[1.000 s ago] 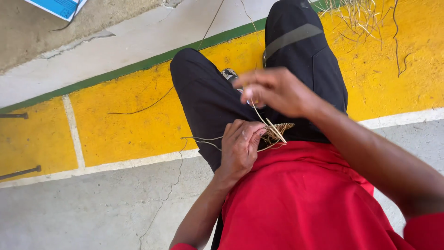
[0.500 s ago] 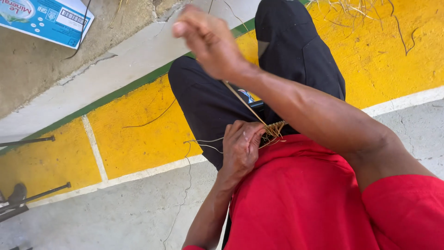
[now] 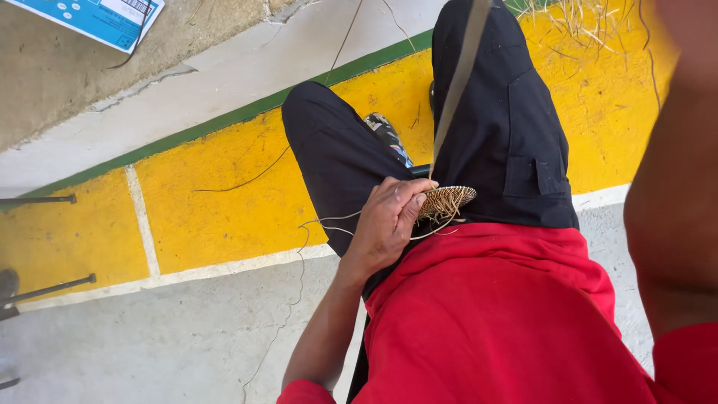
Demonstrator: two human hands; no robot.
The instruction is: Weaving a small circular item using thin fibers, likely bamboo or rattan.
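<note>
Pinching the small woven straw disc (image 3: 446,201) on the lap, the left hand (image 3: 389,224) closes its fingers (image 3: 416,203) on the disc's left rim. A taut strand (image 3: 458,82) runs up, far from it, toward the right arm (image 3: 673,187), whose fingers are out of view.

floor: grey concrete (image 3: 149,352) | yellow painted band (image 3: 224,202) | daylight

You have one small woven straw disc (image 3: 446,200) pinched in your left hand (image 3: 385,224), with one flat strand (image 3: 458,82) running up from it. One blue printed box (image 3: 93,19) lies well beyond the hand, and two dark metal rods (image 3: 45,243) off to its left.
</note>
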